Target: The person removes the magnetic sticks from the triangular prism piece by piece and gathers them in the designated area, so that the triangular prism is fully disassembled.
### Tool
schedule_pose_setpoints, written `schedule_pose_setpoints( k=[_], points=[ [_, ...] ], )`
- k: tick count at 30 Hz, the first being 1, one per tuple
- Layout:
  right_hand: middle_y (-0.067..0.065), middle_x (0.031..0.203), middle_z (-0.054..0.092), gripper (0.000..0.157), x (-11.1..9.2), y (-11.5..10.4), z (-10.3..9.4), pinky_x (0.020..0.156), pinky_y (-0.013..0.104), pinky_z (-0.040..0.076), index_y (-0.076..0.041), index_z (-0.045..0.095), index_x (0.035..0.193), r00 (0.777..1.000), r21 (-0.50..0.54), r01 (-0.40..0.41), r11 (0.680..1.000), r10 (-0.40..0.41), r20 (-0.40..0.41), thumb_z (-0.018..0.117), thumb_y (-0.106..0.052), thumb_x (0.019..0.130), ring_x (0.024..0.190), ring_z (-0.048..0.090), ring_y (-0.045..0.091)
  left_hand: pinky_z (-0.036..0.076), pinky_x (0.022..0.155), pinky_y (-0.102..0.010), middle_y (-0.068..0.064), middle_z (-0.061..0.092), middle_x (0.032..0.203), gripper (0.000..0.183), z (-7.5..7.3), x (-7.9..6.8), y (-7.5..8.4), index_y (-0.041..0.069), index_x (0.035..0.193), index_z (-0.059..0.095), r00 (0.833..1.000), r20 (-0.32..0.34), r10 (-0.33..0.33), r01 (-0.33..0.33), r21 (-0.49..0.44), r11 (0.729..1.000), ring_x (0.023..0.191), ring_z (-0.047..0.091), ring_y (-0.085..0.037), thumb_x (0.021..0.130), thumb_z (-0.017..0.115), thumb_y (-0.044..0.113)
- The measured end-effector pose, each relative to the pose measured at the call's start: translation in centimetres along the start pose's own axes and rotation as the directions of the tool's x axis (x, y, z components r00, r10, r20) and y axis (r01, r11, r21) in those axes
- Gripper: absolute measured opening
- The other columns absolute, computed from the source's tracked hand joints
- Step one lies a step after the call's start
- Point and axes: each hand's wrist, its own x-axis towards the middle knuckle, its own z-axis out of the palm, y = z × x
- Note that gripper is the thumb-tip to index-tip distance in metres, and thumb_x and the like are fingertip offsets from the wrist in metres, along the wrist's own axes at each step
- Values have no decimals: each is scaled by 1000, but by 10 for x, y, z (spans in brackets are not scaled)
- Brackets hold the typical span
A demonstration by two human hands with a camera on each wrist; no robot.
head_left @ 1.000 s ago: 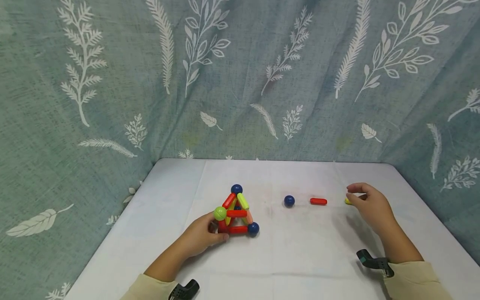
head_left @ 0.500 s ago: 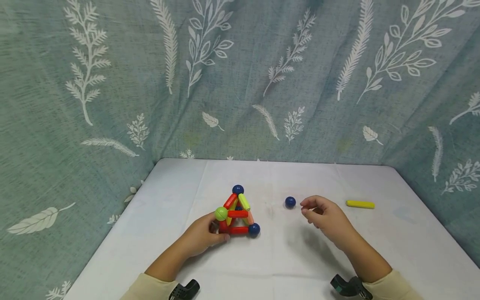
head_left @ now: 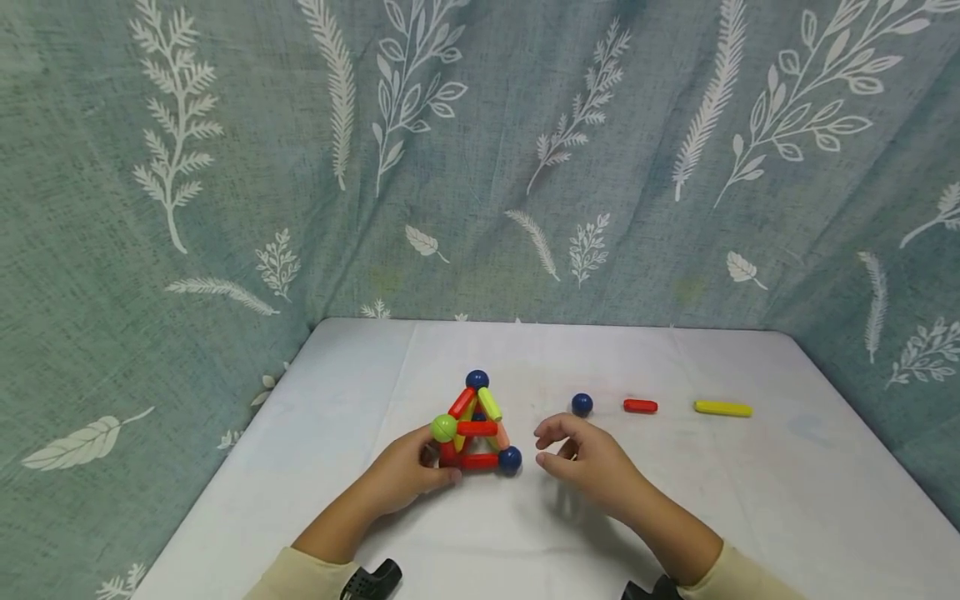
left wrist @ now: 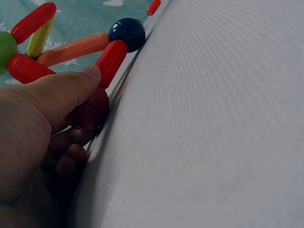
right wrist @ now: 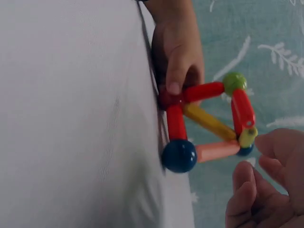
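A frame of magnetic rods and balls stands on the table left of centre in the head view, with a light-green ball (head_left: pixel 443 428), a top blue ball (head_left: pixel 477 381) and a right-hand blue ball (head_left: pixel 510 460). My left hand (head_left: pixel 408 471) grips its lower left corner, thumb and fingers around a dark red ball (left wrist: pixel 90 110), which the right wrist view also shows. My right hand (head_left: pixel 588 468) hovers just right of the frame, fingers loosely bent, thumb apart from them. Nothing shows between them.
To the right of the frame lie a loose blue ball (head_left: pixel 582 405), a short red rod (head_left: pixel 641 407) and a longer yellow rod (head_left: pixel 723 408), roughly in a row. A patterned green curtain (head_left: pixel 480 167) hangs behind the white-covered table (head_left: pixel 465 558).
My right hand has travelled left from the yellow rod, over the red rod, to beside the frame. The red rod shows again. My left hand keeps its grip in place.
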Motion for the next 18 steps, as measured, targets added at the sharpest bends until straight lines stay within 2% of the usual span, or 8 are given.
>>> schedule_pose_setpoints(
  k=[5, 9, 15, 18],
  points=[
    [0, 117, 75, 35, 5, -16, 12, 70, 30, 55, -26, 65, 125, 998, -66, 49, 997, -51, -28, 79, -21, 94, 85, 64, 15, 43, 69, -35, 0, 59, 89, 55, -1, 0, 0, 33, 128, 65, 1000, 10, 17, -17, -16, 1000, 84, 54, -20, 80, 92, 36],
    [2, 122, 75, 44, 10, -26, 18, 70, 33, 56, -31, 60, 134, 998, -53, 59, 997, -60, -19, 79, -23, 94, 88, 65, 15, 44, 70, -36, 2, 63, 94, 58, -3, 0, 0, 37, 132, 64, 999, 27, 26, -24, -46, 999, 87, 55, -21, 81, 91, 37],
    [-1, 120, 75, 36, 17, -31, 26, 69, 34, 56, -30, 64, 130, 997, 14, 72, 997, -72, 39, 77, -31, 97, 87, 65, 17, 45, 72, -36, 2, 61, 93, 58, -3, -1, 0, 35, 132, 63, 999, 15, 30, -29, -35, 999, 87, 54, -21, 81, 91, 37],
    [2, 119, 74, 30, 18, -30, 27, 67, 36, 56, -28, 66, 126, 994, 79, 54, 995, -61, 86, 75, -28, 98, 85, 66, 23, 45, 71, -36, 1, 60, 92, 59, -1, -2, 1, 31, 133, 63, 1000, 9, 25, -25, -22, 999, 86, 54, -20, 81, 91, 37]
  ],
)
